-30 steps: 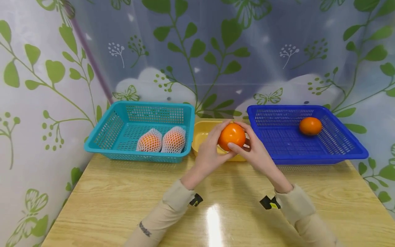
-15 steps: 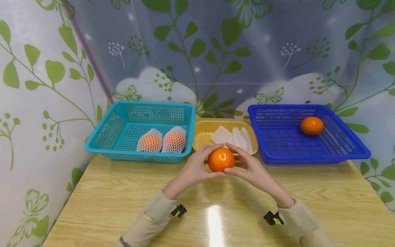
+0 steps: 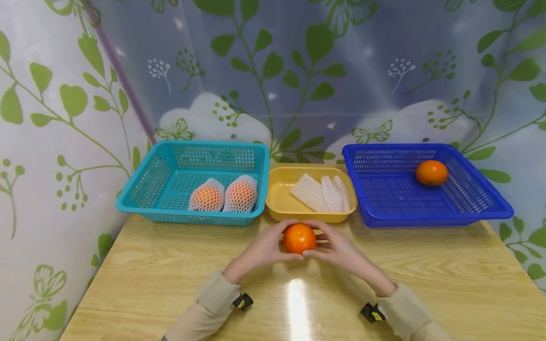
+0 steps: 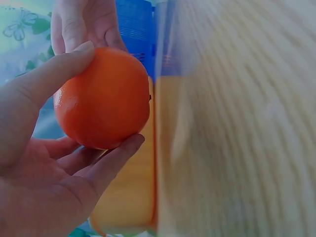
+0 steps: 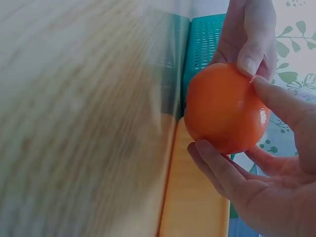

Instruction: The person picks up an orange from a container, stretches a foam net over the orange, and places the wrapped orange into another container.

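Note:
Both hands hold one round, glossy orange fruit (image 3: 299,239) low over the table, just in front of the yellow tray (image 3: 279,208). On its left side the left hand (image 3: 265,247) grips it, thumb and fingers curved around the skin. The right hand (image 3: 341,252) grips the opposite side in the same way. From the left wrist view, the left thumb lies on top of the fruit (image 4: 103,98) and fingers support it beneath. Seen from the right wrist, the right hand's fingertips press under the fruit (image 5: 224,108).
Several white foam nets (image 3: 311,193) lie in the yellow tray. Two net-wrapped fruits (image 3: 240,194) sit in the teal basket (image 3: 194,217) at left. A bare orange fruit (image 3: 432,173) rests in the blue basket (image 3: 396,220) at right. A patterned curtain (image 3: 273,94) hangs behind.
Both hands have brought the orange fruit down and toward the person, from over the yellow tray to in front of it. The foam nets in the tray have come into view.

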`<state>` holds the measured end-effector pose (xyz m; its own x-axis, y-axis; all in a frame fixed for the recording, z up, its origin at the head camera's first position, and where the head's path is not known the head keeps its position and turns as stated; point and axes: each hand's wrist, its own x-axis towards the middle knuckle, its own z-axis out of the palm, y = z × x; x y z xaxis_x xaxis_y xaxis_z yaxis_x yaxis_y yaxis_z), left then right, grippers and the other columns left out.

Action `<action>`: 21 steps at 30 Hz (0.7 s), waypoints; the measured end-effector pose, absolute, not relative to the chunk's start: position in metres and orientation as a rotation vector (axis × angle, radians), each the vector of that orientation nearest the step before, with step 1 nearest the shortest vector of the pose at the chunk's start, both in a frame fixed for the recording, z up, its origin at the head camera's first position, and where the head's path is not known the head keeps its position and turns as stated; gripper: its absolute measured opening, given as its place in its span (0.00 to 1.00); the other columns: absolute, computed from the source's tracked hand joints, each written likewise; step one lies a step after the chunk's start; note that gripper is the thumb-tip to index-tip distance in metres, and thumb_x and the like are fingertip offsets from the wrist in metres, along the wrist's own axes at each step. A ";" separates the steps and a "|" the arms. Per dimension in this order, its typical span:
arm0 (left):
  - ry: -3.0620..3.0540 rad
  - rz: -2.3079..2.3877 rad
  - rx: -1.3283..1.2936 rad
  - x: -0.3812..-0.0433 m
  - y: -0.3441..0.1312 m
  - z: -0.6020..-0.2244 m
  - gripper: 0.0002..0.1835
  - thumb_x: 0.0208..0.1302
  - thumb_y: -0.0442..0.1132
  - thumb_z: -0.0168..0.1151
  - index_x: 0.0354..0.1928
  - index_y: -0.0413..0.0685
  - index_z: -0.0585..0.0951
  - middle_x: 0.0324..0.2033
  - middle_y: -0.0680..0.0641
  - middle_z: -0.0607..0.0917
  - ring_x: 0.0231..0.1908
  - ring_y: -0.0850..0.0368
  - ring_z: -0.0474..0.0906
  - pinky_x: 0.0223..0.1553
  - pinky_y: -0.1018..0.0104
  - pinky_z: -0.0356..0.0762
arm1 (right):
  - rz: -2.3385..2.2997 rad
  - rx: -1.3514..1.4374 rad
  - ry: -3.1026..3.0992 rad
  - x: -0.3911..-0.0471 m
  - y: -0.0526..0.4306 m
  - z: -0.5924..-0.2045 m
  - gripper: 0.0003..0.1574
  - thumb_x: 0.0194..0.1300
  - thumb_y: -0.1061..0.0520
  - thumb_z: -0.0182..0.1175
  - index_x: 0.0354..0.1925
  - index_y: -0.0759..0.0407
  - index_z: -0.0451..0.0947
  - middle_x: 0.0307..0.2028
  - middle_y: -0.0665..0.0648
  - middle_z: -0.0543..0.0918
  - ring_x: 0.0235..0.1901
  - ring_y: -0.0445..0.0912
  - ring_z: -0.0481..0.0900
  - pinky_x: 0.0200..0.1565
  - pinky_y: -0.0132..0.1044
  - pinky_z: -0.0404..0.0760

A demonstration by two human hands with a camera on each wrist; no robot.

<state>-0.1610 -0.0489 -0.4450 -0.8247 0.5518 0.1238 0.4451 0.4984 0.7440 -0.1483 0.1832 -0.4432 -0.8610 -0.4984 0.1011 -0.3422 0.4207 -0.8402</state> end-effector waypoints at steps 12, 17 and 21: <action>2.541 1.183 0.893 -0.160 -0.051 -0.450 0.43 0.58 0.54 0.76 0.72 0.49 0.69 0.65 0.47 0.77 0.59 0.51 0.77 0.61 0.53 0.76 | -1.349 -0.821 2.453 -0.148 0.188 -0.444 0.38 0.65 0.54 0.71 0.67 0.58 0.66 0.65 0.64 0.73 0.56 0.59 0.81 0.54 0.44 0.84; 2.525 1.170 0.921 -0.160 -0.051 -0.448 0.42 0.58 0.53 0.76 0.72 0.51 0.69 0.65 0.49 0.77 0.59 0.54 0.76 0.61 0.54 0.76 | -1.335 -0.825 2.408 -0.148 0.190 -0.442 0.37 0.65 0.54 0.70 0.67 0.57 0.67 0.65 0.63 0.73 0.56 0.59 0.80 0.55 0.43 0.83; 2.524 1.147 0.934 -0.160 -0.051 -0.449 0.42 0.59 0.54 0.75 0.72 0.51 0.69 0.66 0.49 0.77 0.60 0.53 0.76 0.62 0.54 0.76 | -1.310 -0.820 2.406 -0.148 0.192 -0.440 0.36 0.67 0.54 0.69 0.67 0.59 0.67 0.65 0.65 0.73 0.55 0.59 0.81 0.54 0.45 0.84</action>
